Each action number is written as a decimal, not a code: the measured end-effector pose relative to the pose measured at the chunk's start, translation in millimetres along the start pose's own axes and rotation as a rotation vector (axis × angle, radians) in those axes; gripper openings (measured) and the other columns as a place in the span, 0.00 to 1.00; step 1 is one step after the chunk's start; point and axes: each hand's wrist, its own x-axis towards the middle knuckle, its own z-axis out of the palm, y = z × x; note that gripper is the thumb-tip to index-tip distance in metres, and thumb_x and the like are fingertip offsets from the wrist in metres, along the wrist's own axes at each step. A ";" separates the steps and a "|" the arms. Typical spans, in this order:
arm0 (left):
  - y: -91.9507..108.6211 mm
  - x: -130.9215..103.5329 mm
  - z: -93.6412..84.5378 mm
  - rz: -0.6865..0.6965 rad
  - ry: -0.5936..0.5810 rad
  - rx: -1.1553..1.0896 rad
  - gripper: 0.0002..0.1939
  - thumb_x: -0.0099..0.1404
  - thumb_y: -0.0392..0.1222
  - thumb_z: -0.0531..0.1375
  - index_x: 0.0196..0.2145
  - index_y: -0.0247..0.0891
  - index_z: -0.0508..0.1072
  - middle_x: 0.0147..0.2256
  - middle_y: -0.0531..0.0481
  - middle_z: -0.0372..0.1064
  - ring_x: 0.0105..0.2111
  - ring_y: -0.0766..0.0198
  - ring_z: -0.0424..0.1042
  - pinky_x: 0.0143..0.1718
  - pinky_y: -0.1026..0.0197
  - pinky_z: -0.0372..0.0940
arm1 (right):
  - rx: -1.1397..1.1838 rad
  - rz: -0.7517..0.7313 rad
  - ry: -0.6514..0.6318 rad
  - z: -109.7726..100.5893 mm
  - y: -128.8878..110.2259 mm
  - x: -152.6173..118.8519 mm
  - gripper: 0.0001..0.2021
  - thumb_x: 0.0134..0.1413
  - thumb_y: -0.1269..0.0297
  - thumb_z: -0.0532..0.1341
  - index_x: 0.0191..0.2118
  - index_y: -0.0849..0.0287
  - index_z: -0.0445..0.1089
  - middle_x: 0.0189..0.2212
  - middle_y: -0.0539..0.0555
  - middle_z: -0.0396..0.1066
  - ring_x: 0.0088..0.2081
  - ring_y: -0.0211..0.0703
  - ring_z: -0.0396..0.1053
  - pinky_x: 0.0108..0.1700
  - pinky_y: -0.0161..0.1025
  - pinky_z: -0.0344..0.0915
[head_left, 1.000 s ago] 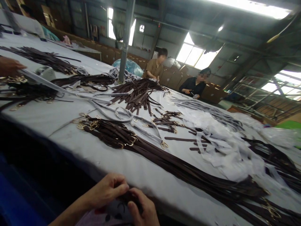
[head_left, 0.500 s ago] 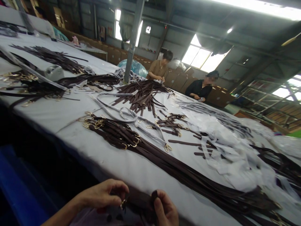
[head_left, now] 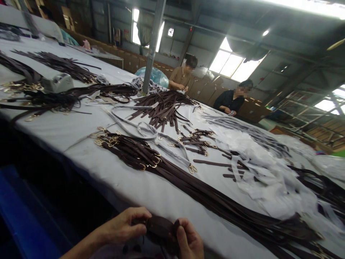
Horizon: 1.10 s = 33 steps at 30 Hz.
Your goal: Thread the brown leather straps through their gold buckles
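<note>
At the bottom of the view a dark brown strap (head_left: 161, 228) is stretched between my two hands, in front of the table's edge. My left hand (head_left: 126, 226) pinches its left end, where a small metal part shows dimly between thumb and fingers. My right hand (head_left: 188, 238) grips the strap's folded right end between thumb and fingers. Beyond my hands, a bundle of long brown straps (head_left: 188, 183) with gold hooks (head_left: 142, 166) lies across the white table (head_left: 88, 144).
Short brown straps (head_left: 198, 142) with gold clasps, a pile of brown straps (head_left: 167, 108) and crumpled white wrapping (head_left: 264, 180) cover the table. A grey post (head_left: 153, 50) rises from it. Two people (head_left: 178, 77) work at the far side. A grey dispenser (head_left: 60, 83) stands left.
My left hand has moved slightly right, closer to my right hand, and the metal part is now mostly covered. A clear wrapped strip at the far left has gone from view.
</note>
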 end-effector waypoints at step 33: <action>32.1 -11.2 22.5 0.025 -0.056 0.767 0.12 0.67 0.31 0.52 0.44 0.39 0.70 0.46 0.44 0.71 0.46 0.54 0.70 0.48 0.55 0.65 | -0.628 -0.110 -0.164 8.3 8.3 -3.9 0.14 0.53 0.58 0.60 0.21 0.56 0.62 0.19 0.45 0.61 0.26 0.39 0.61 0.31 0.36 0.55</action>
